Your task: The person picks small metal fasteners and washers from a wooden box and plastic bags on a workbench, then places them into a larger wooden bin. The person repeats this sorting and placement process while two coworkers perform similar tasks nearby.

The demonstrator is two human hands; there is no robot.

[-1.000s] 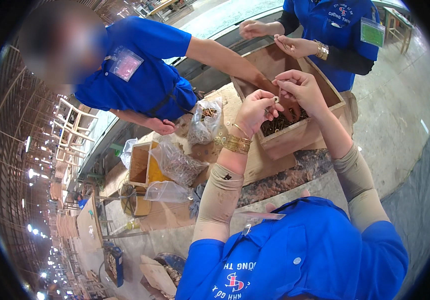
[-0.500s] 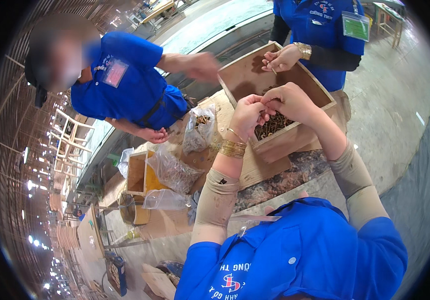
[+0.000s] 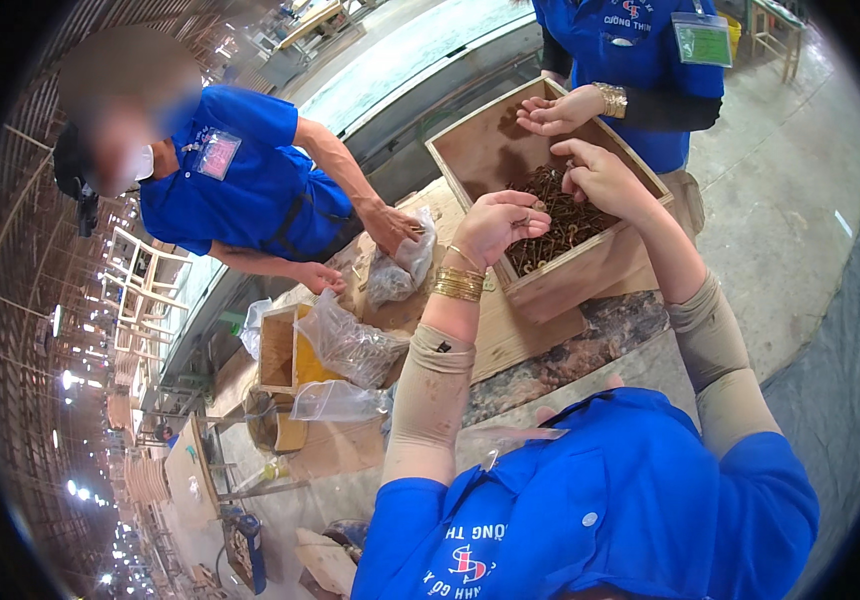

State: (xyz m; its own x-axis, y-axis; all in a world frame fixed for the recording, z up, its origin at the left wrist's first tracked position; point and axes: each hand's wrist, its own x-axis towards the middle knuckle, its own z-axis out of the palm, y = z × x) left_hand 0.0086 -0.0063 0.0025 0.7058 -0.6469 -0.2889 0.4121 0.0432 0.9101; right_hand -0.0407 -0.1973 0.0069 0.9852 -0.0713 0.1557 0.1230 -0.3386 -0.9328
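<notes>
A wooden box [image 3: 560, 300] stands on the table before me, with a heap of brownish screws [image 3: 557, 225] inside. My left hand [image 3: 498, 225] is over the box's near left side, palm up, its fingers curled round something small by the fingertips that I cannot make out. Above the heap's right part my right hand [image 3: 605, 182] hangs, index finger stretched out and the others loosely bent; nothing shows in it. A co-worker's hand [image 3: 560, 112] reaches palm up over the box's far right corner, close to my right hand.
On the left, another person's hand [image 3: 392, 228] is in a clear plastic bag [image 3: 395, 278]. Nearer lie a second plastic bag [image 3: 350, 345], a flat plastic bag [image 3: 340, 402] and a small wooden box [image 3: 277, 350]. A stained board edge [image 3: 600, 335] runs along the table's near side.
My hands, together at the fingertips before, have parted; the right moved up and right over the screws. The person on the left has put a hand into the plastic bag.
</notes>
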